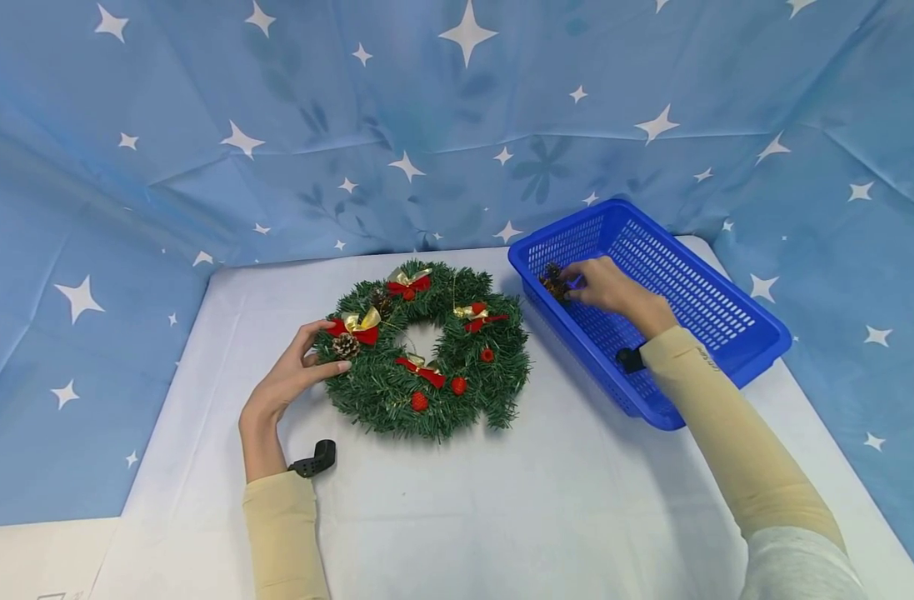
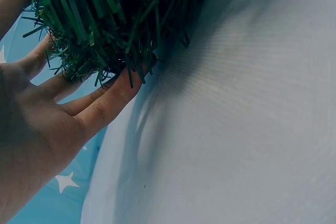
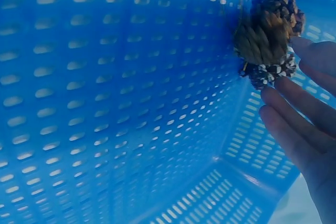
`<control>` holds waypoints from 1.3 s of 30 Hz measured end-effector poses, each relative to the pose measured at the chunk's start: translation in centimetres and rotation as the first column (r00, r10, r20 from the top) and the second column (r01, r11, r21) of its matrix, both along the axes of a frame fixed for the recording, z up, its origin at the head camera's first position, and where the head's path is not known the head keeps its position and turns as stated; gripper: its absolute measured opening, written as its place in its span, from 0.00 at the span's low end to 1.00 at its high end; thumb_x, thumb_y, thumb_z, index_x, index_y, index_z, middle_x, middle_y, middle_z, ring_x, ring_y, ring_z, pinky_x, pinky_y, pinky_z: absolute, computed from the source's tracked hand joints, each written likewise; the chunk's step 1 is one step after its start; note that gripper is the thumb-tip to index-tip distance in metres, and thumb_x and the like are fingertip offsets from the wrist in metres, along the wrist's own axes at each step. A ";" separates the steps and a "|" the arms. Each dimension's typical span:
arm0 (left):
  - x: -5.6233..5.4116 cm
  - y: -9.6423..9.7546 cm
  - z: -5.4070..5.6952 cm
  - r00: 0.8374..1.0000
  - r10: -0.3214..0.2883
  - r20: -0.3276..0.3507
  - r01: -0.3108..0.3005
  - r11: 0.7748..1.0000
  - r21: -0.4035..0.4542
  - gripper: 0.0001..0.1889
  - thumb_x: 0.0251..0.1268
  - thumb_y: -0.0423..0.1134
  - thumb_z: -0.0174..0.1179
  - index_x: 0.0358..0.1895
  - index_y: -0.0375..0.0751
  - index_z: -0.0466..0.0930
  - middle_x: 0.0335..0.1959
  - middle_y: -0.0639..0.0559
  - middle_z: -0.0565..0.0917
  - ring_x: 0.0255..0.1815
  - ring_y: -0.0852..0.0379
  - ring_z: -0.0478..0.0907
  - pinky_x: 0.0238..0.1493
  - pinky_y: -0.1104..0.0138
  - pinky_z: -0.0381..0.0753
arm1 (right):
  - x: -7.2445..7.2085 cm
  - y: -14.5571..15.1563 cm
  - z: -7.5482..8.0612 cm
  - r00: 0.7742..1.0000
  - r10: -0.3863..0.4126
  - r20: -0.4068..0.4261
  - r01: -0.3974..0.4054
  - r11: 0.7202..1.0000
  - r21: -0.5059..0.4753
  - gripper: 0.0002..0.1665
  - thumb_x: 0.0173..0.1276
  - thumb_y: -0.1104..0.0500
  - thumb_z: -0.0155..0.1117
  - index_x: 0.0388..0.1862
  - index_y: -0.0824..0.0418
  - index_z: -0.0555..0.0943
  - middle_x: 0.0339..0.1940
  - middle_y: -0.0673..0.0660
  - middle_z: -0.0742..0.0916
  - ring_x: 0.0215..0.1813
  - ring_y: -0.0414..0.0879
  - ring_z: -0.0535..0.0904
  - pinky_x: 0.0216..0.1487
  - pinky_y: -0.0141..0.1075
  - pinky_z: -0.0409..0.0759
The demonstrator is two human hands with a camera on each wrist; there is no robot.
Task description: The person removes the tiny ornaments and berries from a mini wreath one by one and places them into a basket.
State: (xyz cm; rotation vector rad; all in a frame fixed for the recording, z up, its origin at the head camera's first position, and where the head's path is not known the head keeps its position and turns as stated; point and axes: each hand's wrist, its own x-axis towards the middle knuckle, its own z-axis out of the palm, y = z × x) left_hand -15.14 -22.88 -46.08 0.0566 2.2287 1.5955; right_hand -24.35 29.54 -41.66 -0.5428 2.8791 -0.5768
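A green artificial wreath (image 1: 427, 412) lies on the white table, dressed with red-and-gold bows, red berries and pine cones. My left hand (image 1: 287, 375) grips its left edge, thumb beside a pine cone (image 1: 346, 346) and another fingertip by a red bow. In the left wrist view, the fingers (image 2: 113, 100) reach beneath the green needles. My right hand (image 1: 610, 287) is inside a blue plastic basket (image 1: 681, 271). Its nearly straight fingers (image 3: 291, 129) stand right at a small bunch of pine cones (image 3: 262, 40), some brown, one white-tipped, against the basket wall.
The basket stands tilted at the table's right, its perforated walls close round my right hand. Blue cloth (image 1: 427, 125) with white stars hangs behind and on both sides. White cloth (image 1: 457, 517) covers the table.
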 end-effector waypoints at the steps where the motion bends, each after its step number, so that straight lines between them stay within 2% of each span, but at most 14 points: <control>1: 0.0 0.0 0.0 1.000 0.000 -0.001 0.000 1.000 0.000 0.46 0.65 0.51 0.72 0.81 0.63 0.52 0.87 0.52 0.36 0.83 0.35 0.49 0.75 0.32 0.51 | 0.0 0.0 0.1 1.000 0.006 -0.007 -0.006 1.000 0.003 0.21 0.68 0.68 0.69 0.59 0.73 0.82 0.52 0.73 0.87 0.52 0.66 0.86 0.51 0.53 0.86; 13: -0.1 0.1 0.1 1.000 -0.010 -0.021 0.010 1.000 0.004 0.45 0.66 0.51 0.71 0.81 0.62 0.52 0.87 0.50 0.36 0.82 0.34 0.50 0.74 0.34 0.53 | 0.4 -0.9 1.7 1.000 0.003 -0.021 -0.003 1.000 -0.016 0.24 0.68 0.66 0.70 0.62 0.72 0.81 0.58 0.71 0.86 0.59 0.67 0.83 0.59 0.56 0.82; 20: 0.0 0.1 0.1 1.000 -0.013 -0.027 0.013 1.000 0.005 0.45 0.66 0.51 0.71 0.81 0.62 0.53 0.87 0.50 0.36 0.83 0.33 0.48 0.74 0.33 0.54 | 0.8 -1.6 2.6 0.997 0.041 -0.061 -0.043 0.999 -0.021 0.22 0.68 0.65 0.70 0.60 0.71 0.82 0.57 0.70 0.87 0.59 0.66 0.84 0.59 0.57 0.82; 28: 0.1 0.1 0.1 0.999 -0.015 -0.031 0.015 1.000 0.020 0.45 0.67 0.50 0.71 0.81 0.64 0.53 0.86 0.46 0.34 0.83 0.29 0.46 0.73 0.31 0.54 | 1.2 -2.3 3.3 0.998 0.043 -0.048 -0.044 0.999 -0.025 0.22 0.70 0.65 0.70 0.61 0.70 0.82 0.57 0.69 0.87 0.59 0.64 0.84 0.59 0.56 0.81; 31: 0.1 0.0 0.1 0.999 -0.019 -0.039 0.019 1.000 0.011 0.43 0.67 0.50 0.71 0.80 0.65 0.54 0.87 0.48 0.36 0.82 0.27 0.46 0.73 0.30 0.54 | 1.3 -2.5 3.6 0.998 0.046 -0.043 -0.048 0.998 -0.029 0.21 0.71 0.65 0.69 0.61 0.70 0.82 0.57 0.69 0.87 0.59 0.64 0.83 0.60 0.57 0.81; 39: 0.2 0.0 0.0 0.998 -0.025 -0.054 0.025 1.000 -0.009 0.42 0.67 0.51 0.70 0.79 0.64 0.57 0.86 0.55 0.41 0.80 0.30 0.54 0.70 0.32 0.58 | 1.4 -3.0 3.9 0.996 0.067 -0.053 -0.069 0.997 -0.034 0.21 0.70 0.66 0.69 0.61 0.70 0.82 0.57 0.69 0.87 0.60 0.65 0.83 0.60 0.57 0.81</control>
